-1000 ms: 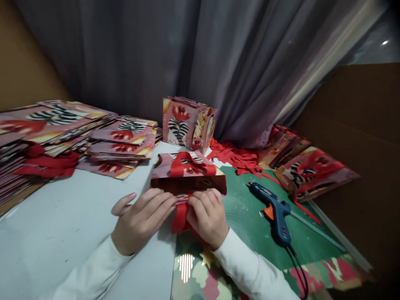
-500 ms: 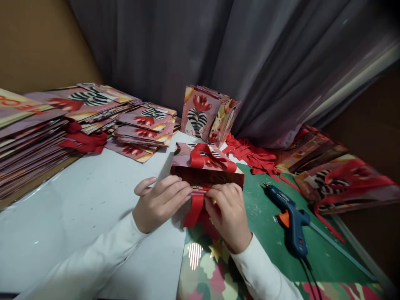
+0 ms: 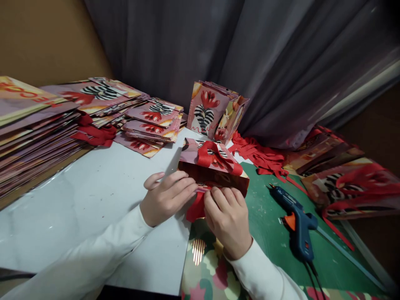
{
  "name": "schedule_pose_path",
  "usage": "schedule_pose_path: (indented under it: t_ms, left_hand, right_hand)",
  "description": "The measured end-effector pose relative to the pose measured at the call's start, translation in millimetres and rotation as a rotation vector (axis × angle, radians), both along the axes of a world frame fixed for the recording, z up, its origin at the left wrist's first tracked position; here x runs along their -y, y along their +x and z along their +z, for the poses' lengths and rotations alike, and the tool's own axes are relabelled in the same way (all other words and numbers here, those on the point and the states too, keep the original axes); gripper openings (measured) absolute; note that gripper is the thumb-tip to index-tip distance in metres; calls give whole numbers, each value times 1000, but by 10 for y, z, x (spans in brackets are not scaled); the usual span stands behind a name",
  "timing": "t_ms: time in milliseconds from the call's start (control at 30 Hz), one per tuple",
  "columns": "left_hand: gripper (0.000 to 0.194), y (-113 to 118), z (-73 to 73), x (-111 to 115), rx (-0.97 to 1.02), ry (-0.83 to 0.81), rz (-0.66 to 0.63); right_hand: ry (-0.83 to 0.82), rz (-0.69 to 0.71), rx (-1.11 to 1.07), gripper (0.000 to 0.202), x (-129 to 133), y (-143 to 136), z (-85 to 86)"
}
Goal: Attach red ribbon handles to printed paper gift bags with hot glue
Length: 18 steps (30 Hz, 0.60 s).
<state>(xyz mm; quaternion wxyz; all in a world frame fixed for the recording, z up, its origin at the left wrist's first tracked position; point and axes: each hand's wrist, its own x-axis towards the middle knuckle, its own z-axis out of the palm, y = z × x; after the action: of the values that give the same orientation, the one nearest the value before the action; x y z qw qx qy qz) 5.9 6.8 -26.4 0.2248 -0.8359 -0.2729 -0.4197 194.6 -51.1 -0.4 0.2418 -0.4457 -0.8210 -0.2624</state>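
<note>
A printed paper gift bag (image 3: 190, 155) lies tipped toward me with its mouth open, and a red ribbon handle (image 3: 206, 155) loops over its far side. Both my hands grip the near rim of the bag. My left hand (image 3: 167, 198) presses its fingers on the rim's left part, thumb raised. My right hand (image 3: 229, 216) closes over the rim's right part, with its fingertips bent onto the edge. Between the hands a second red ribbon (image 3: 196, 208) hangs down from the near side. The inside of the bag is dark, and my fingers partly hide the near panel.
A blue glue gun (image 3: 296, 223) rests on the green mat (image 3: 259, 233) at right. Beyond it lie red ribbons (image 3: 259, 152) and bags with ribbon handles (image 3: 353, 187). Flat bags (image 3: 34, 141) are stacked at left; standing bags (image 3: 206, 110) are behind.
The view has shifted slightly, so everything sits a little to the right. My right hand's fingers have curled further over the near rim; the left hand keeps its hold.
</note>
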Motion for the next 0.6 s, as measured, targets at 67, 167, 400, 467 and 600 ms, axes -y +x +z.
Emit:
schedule_pose_path:
  t_ms: [67,167,400,467,600]
  left_hand:
    - [12,3,4,-5,-1,3,4]
    - [12,1,21,-21,2,-4,14]
    - [14,-9,44,-34,29,-34,2]
    - [13,-4,44,-30,27,-34,6]
    - [12,7,56,-29,25,-29,9]
  right_hand:
    - [-53,23,-40,19,-14,4,10]
    - [-109,67,-138,16,-33,40,29]
    - [-271,111,-474,12,-49,135,20]
    - [-272,104,-492,12,-53,129,0]
    - [-181,81,-402,9,-73,92,-29]
